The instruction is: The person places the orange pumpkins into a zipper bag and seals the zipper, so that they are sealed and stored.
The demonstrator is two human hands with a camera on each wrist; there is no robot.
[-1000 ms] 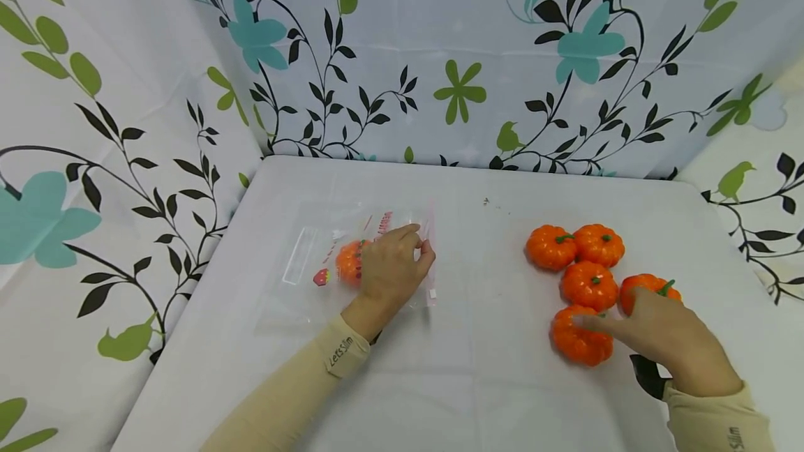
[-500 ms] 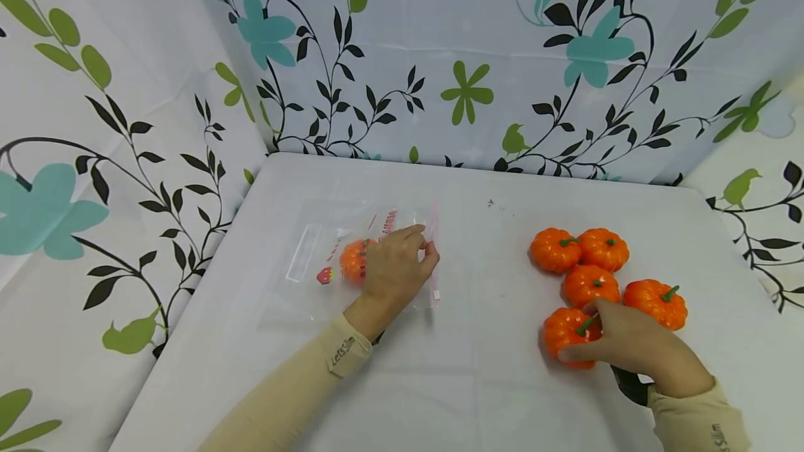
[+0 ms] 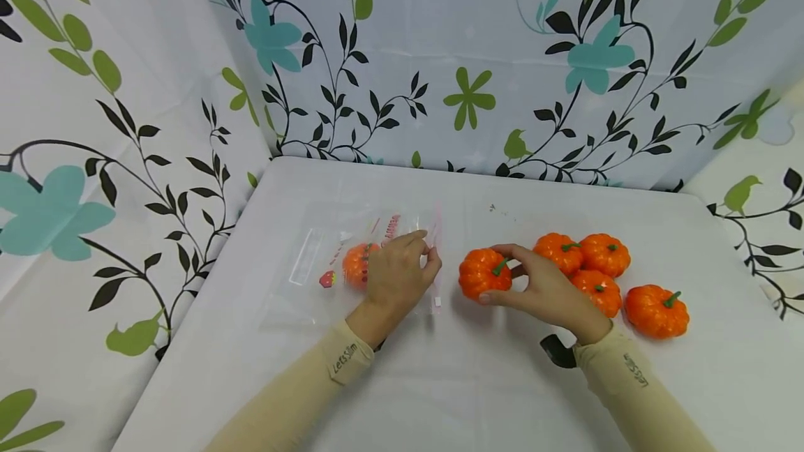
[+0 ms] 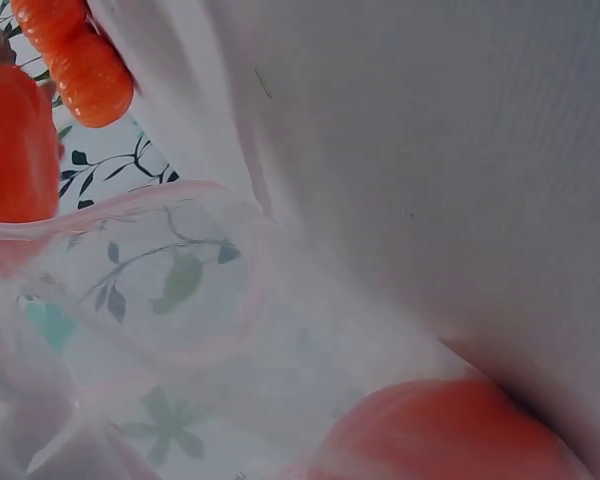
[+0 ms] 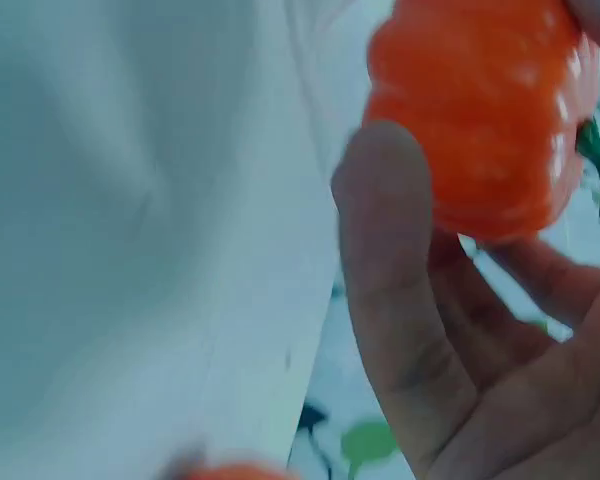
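Observation:
My right hand [image 3: 545,288] grips a small orange toy pumpkin [image 3: 480,275] with a green stem, thumb on the near side and fingers on the far side. It is just right of a clear zip bag's mouth. The right wrist view shows this pumpkin [image 5: 475,110] close up. Over the zip bag [image 3: 295,298], my left hand [image 3: 397,272] pinches the film near the pink-edged mouth. In the left wrist view the mouth [image 4: 130,205] gapes. Another toy pumpkin [image 3: 355,266] lies inside the bag, partly hidden by the left hand.
Several more toy pumpkins [image 3: 605,255] sit grouped on the right of the white-covered table [image 3: 427,396]; one pumpkin [image 3: 657,312] stands a little apart. A patterned curtain [image 3: 389,54] hangs behind the table and along its sides.
My right hand has taken the nearest pumpkin from the group on the right and carried it left to beside the bag's mouth. The left hand stays at the bag.

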